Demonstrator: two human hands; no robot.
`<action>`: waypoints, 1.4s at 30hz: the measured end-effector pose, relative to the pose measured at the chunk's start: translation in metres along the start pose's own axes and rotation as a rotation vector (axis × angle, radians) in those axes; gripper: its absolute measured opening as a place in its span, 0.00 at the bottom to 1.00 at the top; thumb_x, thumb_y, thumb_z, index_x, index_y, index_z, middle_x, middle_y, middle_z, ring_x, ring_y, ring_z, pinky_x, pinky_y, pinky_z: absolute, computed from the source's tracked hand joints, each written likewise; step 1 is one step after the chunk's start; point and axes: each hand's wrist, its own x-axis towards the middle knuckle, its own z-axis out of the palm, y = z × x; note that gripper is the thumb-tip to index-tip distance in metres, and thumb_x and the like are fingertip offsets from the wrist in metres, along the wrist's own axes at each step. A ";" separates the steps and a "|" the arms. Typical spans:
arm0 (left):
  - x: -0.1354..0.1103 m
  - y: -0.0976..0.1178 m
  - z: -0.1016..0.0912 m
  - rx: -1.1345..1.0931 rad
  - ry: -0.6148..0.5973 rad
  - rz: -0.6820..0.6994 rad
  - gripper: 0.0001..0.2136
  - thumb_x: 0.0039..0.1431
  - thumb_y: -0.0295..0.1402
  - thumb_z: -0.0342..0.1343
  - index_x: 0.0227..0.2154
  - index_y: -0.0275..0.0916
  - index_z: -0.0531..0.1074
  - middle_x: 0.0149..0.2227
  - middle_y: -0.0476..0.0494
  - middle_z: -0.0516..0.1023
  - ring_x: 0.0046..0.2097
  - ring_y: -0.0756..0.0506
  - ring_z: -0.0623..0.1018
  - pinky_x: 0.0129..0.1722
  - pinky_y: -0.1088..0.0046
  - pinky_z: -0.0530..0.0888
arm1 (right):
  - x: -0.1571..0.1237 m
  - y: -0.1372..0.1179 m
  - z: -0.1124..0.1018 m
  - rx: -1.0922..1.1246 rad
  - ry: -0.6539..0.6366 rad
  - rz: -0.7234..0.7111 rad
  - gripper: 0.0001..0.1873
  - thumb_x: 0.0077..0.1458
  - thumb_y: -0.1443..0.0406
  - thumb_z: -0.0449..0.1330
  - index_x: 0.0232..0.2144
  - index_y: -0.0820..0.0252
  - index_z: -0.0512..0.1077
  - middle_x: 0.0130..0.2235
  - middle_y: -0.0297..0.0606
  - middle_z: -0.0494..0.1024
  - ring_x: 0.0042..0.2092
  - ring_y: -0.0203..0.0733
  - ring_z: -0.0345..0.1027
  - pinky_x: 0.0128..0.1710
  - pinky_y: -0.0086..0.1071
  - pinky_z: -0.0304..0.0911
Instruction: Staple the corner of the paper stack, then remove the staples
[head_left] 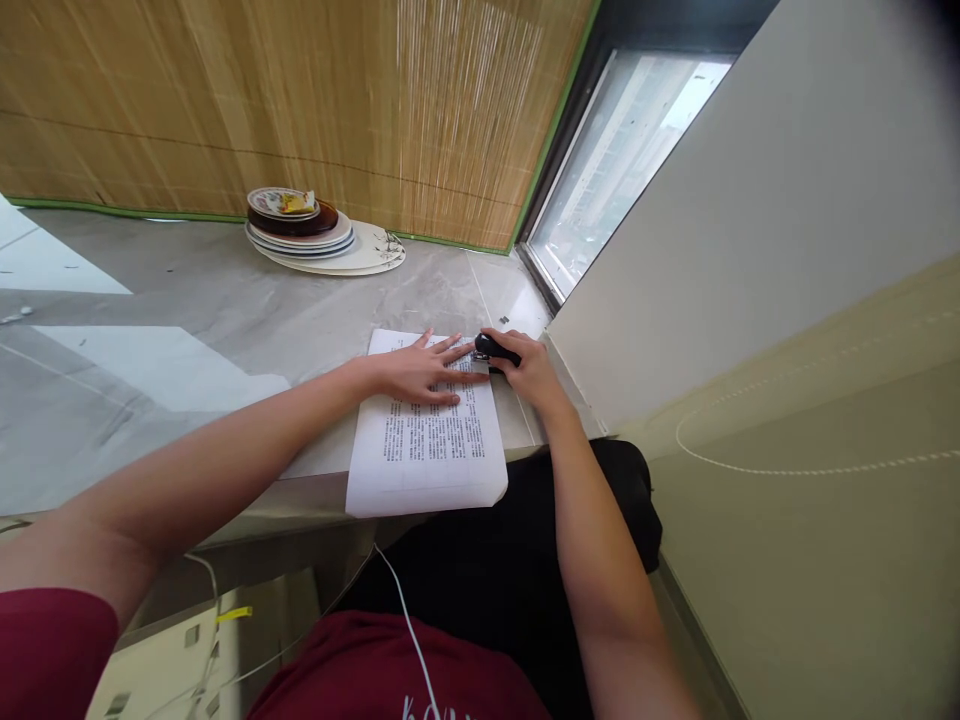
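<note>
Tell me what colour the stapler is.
The stapler is mostly black; it shows best in the head view.

On the grey table (210, 302), a stack of plates (300, 238) topped with a small yellow packet (298, 203), over an oval dish (375, 256). Behind, a bamboo blind (300, 90) edged in green. To the right, a window (619, 150) beside a pale wall (750, 220). Below the table edge, a yellow tag (235, 614) and white cable (403, 604).

One stapler (496, 349) in the right hand (531, 370), one printed page (427, 450) under the left hand (421, 376), one plate stack (319, 241) beyond!
</note>
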 end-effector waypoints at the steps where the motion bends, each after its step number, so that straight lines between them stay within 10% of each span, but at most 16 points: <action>1: 0.000 0.000 0.000 -0.001 -0.005 -0.002 0.34 0.69 0.59 0.48 0.74 0.60 0.56 0.80 0.52 0.38 0.79 0.27 0.42 0.74 0.38 0.43 | 0.000 0.000 0.001 -0.027 -0.003 0.002 0.28 0.62 0.67 0.61 0.63 0.46 0.75 0.48 0.39 0.82 0.51 0.51 0.73 0.57 0.47 0.67; 42: -0.001 0.000 -0.005 0.007 -0.032 -0.026 0.33 0.69 0.60 0.48 0.73 0.59 0.59 0.80 0.47 0.41 0.79 0.28 0.43 0.74 0.37 0.42 | 0.003 -0.014 0.019 -0.506 -0.104 -0.017 0.23 0.71 0.64 0.53 0.64 0.42 0.72 0.53 0.45 0.78 0.55 0.59 0.64 0.53 0.51 0.56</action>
